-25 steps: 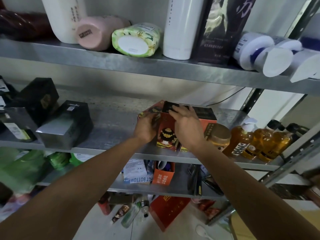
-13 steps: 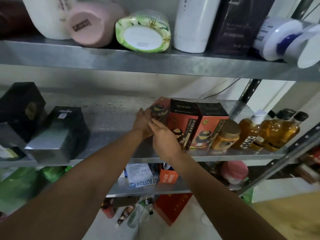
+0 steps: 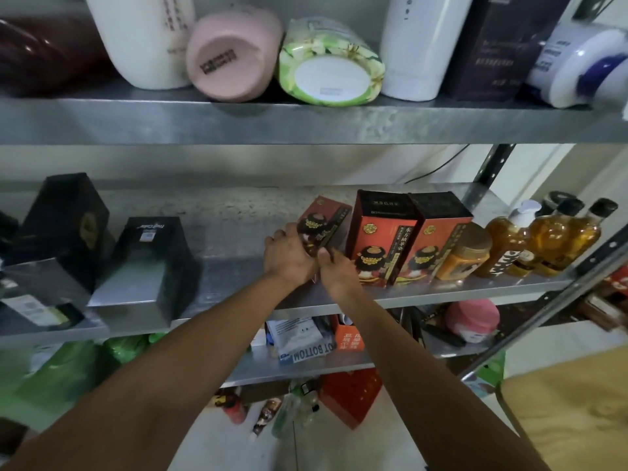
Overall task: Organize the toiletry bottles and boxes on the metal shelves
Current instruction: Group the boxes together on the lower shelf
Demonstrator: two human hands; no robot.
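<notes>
Toiletry boxes on the middle shelf [image 3: 238, 294]: two orange boxes [image 3: 407, 239] stand upright beside the amber bottles [image 3: 543, 239], and a third red box [image 3: 323, 222], tilted, is gripped by left hand [image 3: 289, 256] and right hand [image 3: 336, 273]; black boxes [image 3: 149, 263] lie unsorted

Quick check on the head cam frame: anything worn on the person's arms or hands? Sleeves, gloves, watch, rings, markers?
Nothing worn that shows. Both forearms are bare from the bottom edge of the frame up to the wrists: no sleeve, cuff or strap in view. The left hand and right hand are bare too: no gloves, watch, wristband or tracking markers. No ring shows, though the fingers are partly hidden and a little blurred.
</notes>
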